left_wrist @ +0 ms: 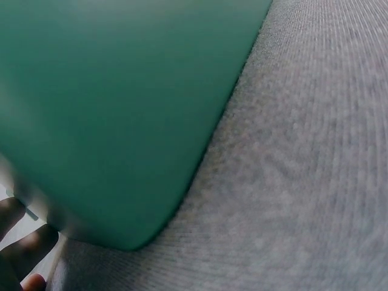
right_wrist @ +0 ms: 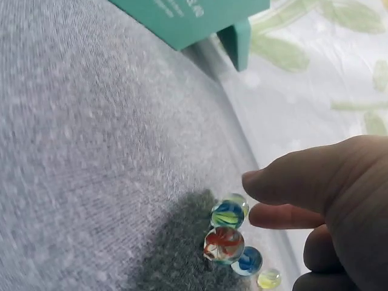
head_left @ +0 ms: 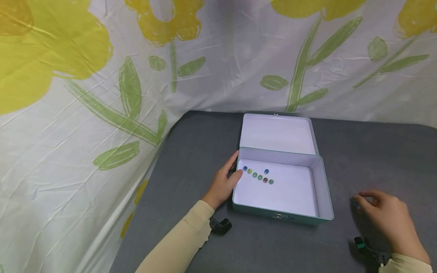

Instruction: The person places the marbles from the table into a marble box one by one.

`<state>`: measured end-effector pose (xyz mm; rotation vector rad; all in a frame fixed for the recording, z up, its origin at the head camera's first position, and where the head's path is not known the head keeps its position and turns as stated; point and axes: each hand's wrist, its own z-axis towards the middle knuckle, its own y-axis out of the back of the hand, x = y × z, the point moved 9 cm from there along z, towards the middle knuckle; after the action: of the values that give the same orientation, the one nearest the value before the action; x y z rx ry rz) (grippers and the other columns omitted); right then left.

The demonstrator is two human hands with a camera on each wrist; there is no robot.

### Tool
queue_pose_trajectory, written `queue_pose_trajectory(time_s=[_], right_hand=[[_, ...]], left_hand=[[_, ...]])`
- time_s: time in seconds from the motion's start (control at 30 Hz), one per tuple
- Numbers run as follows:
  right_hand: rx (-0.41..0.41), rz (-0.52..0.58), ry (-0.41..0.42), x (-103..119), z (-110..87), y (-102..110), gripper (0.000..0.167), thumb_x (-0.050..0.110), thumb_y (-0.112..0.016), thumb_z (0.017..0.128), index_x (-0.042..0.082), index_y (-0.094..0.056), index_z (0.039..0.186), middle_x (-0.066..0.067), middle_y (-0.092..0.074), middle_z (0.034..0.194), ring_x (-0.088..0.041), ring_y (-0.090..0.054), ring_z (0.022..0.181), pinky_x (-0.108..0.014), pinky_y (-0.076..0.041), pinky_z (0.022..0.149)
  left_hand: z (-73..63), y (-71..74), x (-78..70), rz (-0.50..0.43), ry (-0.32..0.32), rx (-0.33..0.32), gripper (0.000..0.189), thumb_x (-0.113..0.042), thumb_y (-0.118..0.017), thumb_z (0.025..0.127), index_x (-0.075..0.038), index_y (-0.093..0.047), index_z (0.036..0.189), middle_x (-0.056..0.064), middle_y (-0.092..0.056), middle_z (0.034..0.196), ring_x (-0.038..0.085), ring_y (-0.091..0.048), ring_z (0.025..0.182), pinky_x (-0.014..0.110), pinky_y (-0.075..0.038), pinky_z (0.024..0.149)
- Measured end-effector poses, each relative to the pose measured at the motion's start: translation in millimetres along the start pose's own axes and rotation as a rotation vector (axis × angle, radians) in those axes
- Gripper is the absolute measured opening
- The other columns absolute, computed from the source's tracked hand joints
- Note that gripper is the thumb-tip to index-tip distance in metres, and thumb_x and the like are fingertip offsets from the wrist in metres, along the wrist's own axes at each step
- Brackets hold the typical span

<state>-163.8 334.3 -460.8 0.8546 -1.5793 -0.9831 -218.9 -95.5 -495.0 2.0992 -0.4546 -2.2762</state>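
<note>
A green metal box (head_left: 283, 212) with a white inside lies on the grey table, its lid (head_left: 278, 132) folded back. My left hand (head_left: 222, 185) grips its left wall, thumb over the rim and fingers along the outside. Several glass marbles lie inside, including a blue marble (head_left: 266, 171) behind a slanting row. To the right of the box, my right hand (head_left: 387, 214) hovers at a group of marbles on the table, thumb and index fingertip apart. In the right wrist view a red-swirled marble (right_wrist: 224, 245), a blue-green marble (right_wrist: 228, 214) and a blue marble (right_wrist: 247, 260) sit just beyond the fingertips.
The grey table (head_left: 191, 159) carries the box and marbles. A white curtain (head_left: 225, 68) with yellow flowers hangs behind and to the left. Each wrist wears a black strap mount, such as the left mount (head_left: 221, 226).
</note>
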Motion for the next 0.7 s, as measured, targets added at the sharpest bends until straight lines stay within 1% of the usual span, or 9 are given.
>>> queue_pose_trajectory(time_s=[0.17,0.23,0.37,0.47,0.57,0.63,0.7], right_hand=[[0.027,-0.017,-0.045,-6.7,3.8,-2.3,0.049,0.034,-0.066,0.104,-0.014,-0.070,0.114,-0.007,-0.074,0.072,-0.015,-0.061,0.059,-0.038,-0.047,0.051],[0.033,-0.024,-0.054,-7.6,4.6,-3.0,0.050,0.035,-0.067,0.103,-0.014,-0.071,0.113,-0.010,-0.074,0.074,-0.016,-0.061,0.061,-0.039,-0.048,0.052],[0.033,-0.038,-0.069,-7.2,6.4,-3.4,0.051,0.037,-0.068,0.101,-0.012,-0.071,0.113,-0.025,-0.074,0.087,-0.024,-0.065,0.067,-0.045,-0.051,0.054],[0.027,-0.048,-0.071,-5.2,7.9,-3.5,0.049,0.036,-0.069,0.100,-0.012,-0.071,0.111,-0.031,-0.072,0.094,-0.031,-0.068,0.072,-0.050,-0.053,0.057],[0.018,-0.052,-0.070,-3.3,8.5,-3.9,0.045,0.033,-0.070,0.099,-0.011,-0.072,0.110,-0.031,-0.072,0.096,-0.036,-0.068,0.077,-0.052,-0.052,0.059],[0.016,-0.051,-0.068,-1.9,8.8,-4.3,0.044,0.033,-0.070,0.099,-0.010,-0.072,0.109,-0.031,-0.072,0.097,-0.037,-0.068,0.078,-0.052,-0.052,0.060],[0.010,-0.051,-0.061,0.1,8.9,-4.0,0.044,0.033,-0.070,0.099,-0.010,-0.073,0.109,-0.028,-0.073,0.095,-0.034,-0.067,0.077,-0.049,-0.051,0.058]], left_hand=[[-0.3,0.0,1.4,-0.003,0.011,-0.002,0.064,-0.033,-0.054,0.106,-0.037,-0.031,0.166,-0.005,-0.037,0.168,0.017,-0.037,0.153,0.052,-0.029,0.124],[-0.5,0.0,1.8,-0.003,0.013,-0.004,0.064,-0.033,-0.054,0.106,-0.037,-0.031,0.166,-0.004,-0.037,0.168,0.018,-0.037,0.153,0.053,-0.029,0.124],[-0.6,-0.1,1.8,-0.007,0.010,-0.007,0.064,-0.033,-0.055,0.106,-0.037,-0.032,0.166,-0.003,-0.037,0.168,0.019,-0.038,0.153,0.055,-0.029,0.123],[-0.8,-0.4,1.9,-0.012,0.008,-0.005,0.064,-0.032,-0.055,0.106,-0.036,-0.032,0.166,-0.003,-0.038,0.168,0.020,-0.038,0.153,0.055,-0.029,0.123],[-0.8,-0.3,1.8,-0.010,0.009,-0.005,0.065,-0.032,-0.055,0.106,-0.034,-0.032,0.166,-0.002,-0.037,0.168,0.019,-0.037,0.153,0.055,-0.028,0.124],[-0.9,0.3,1.5,-0.005,0.012,-0.006,0.065,-0.032,-0.055,0.106,-0.034,-0.032,0.166,-0.002,-0.038,0.167,0.019,-0.036,0.154,0.054,-0.029,0.124],[-0.7,0.8,1.1,-0.002,0.013,-0.008,0.065,-0.033,-0.054,0.106,-0.035,-0.032,0.166,-0.002,-0.039,0.167,0.018,-0.036,0.153,0.054,-0.029,0.124]])
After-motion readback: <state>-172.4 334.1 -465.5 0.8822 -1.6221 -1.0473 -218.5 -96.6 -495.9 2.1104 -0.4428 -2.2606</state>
